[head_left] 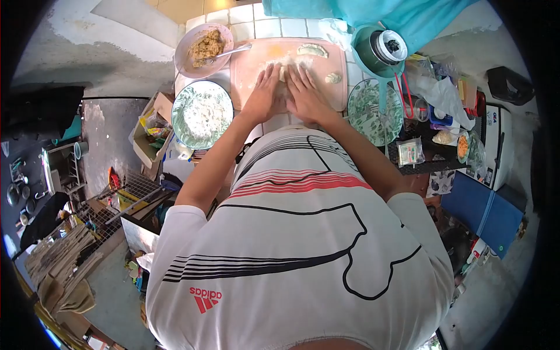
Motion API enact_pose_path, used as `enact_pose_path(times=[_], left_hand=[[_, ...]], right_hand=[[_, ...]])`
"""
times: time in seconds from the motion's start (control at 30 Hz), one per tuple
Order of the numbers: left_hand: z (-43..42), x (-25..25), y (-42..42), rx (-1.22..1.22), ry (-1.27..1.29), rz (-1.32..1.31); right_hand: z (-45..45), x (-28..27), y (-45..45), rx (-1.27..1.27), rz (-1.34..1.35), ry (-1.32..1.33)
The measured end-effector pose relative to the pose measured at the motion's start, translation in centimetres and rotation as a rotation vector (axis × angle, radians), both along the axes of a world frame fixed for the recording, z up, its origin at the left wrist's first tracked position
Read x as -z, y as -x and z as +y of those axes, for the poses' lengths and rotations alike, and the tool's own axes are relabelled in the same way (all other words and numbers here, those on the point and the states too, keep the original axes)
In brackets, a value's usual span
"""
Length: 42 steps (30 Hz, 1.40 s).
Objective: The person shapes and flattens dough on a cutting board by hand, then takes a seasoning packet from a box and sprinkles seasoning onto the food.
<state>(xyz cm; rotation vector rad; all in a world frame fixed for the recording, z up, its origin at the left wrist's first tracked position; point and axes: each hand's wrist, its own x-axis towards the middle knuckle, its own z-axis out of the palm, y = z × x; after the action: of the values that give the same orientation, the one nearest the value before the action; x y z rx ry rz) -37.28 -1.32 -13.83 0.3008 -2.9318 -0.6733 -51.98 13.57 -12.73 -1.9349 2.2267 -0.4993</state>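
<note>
At ten o'clock from the worker's hands, a bowl [184, 53] of brown filling; at eight, a plate [182, 129] of floury white food. On a pink board [251, 53], the left hand [264, 93] reaches with fingers extended — a pale piece of dough [283, 73] at the fingertips, mid-board — beside the right hand [305, 94], fingers slightly spread. A dumpling [312, 51] rests at one o'clock.

One board [246, 69], two plates [180, 116] [361, 119], one pink bowl [188, 42]

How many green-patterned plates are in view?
2: a powder-filled plate left of the pink board, and a second plate right of it, partly covered by a teal handle. More could be hidden in the clutter.
</note>
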Motion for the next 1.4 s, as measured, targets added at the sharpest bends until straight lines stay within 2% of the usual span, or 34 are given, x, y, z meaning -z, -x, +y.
enact_pose_path(times=[0.07, 0.1, 0.17, 0.2, 0.27, 0.3, 0.37, 0.4, 0.47, 0.5, 0.57, 0.7, 0.77, 0.9, 0.97, 1.0, 1.07, 1.2, 1.3, 1.4], left_hand=[[-0.2, 0.1, 0.0, -0.120, -0.219, 0.187], [-0.2, -0.2, 0.2, -0.115, -0.219, 0.186], [-0.7, -1.1, 1.7, -0.306, -0.037, 0.146], [-0.9, -1.6, 2.6, -0.309, -0.032, 0.154], [-0.9, -2.4, 3.3, -0.370, -0.040, 0.030], [-0.9, -1.9, 3.2, -0.366, -0.042, 0.027], [-0.9, -1.1, 3.9, -0.390, -0.152, 0.066], [-0.7, -1.1, 4.2, -0.378, -0.153, 0.069], [-0.2, -0.9, 4.0, -0.423, -0.361, 0.081], [-0.2, -0.6, 4.0, -0.418, -0.360, 0.077], [-0.4, -0.2, 4.1, -0.341, -0.284, 0.182], [-1.4, -1.0, 3.5, -0.321, -0.396, 0.204], [-1.1, -2.7, 3.2, -0.513, -0.998, 0.261], [-1.2, -2.1, 3.0, -0.479, -1.133, 0.177], [-1.2, -2.5, 3.2, -0.578, -1.169, 0.111], [-1.3, -2.2, 3.2, -0.581, -1.168, 0.115], [-1.0, -1.7, 3.2, -0.578, -1.234, 0.147], [-0.9, -2.9, 2.6, -0.448, -1.200, 0.111], [0.1, -3.6, 3.0, -0.559, -1.237, 0.157], [-0.1, -3.4, 3.1, -0.695, -1.271, 0.163]], right_hand=[[0.2, -0.1, -0.6, -0.020, 0.067, -0.003], [0.1, -0.3, -0.9, -0.015, 0.067, -0.002], [-1.0, -0.8, -0.6, 0.027, -0.009, -0.183], [-1.2, -1.1, -0.2, 0.025, -0.003, -0.177], [-1.0, -1.4, -0.2, 0.099, -0.116, 0.044], [-0.7, -1.1, -0.4, 0.103, -0.119, 0.042], [-0.4, -0.9, 0.2, 0.130, -0.377, 0.129], [-0.3, -0.7, 0.6, 0.141, -0.372, 0.130], [-0.4, -0.2, 1.0, 0.164, -0.369, 0.222], [-0.7, -0.5, 1.2, 0.169, -0.371, 0.222], [-1.6, -1.9, 1.8, 0.166, -0.178, 0.158], [-3.2, -1.6, 3.7, 0.163, -0.284, 0.101], [-3.5, -1.5, 3.7, 0.322, -0.868, 0.018], [-4.3, 1.1, 3.6, 0.360, -0.943, 0.144], [-4.3, 0.3, 2.7, 0.440, -1.441, 0.275], [-4.3, -0.1, 2.9, 0.435, -1.440, 0.273], [-3.8, -0.9, 3.5, 0.349, -1.072, 0.044], [-3.7, 0.3, 4.5, 0.329, -1.066, -0.009], [-3.7, -0.3, 3.9, 0.333, -1.080, 0.057], [-3.6, -0.9, 3.9, 0.419, -1.006, -0.077]])
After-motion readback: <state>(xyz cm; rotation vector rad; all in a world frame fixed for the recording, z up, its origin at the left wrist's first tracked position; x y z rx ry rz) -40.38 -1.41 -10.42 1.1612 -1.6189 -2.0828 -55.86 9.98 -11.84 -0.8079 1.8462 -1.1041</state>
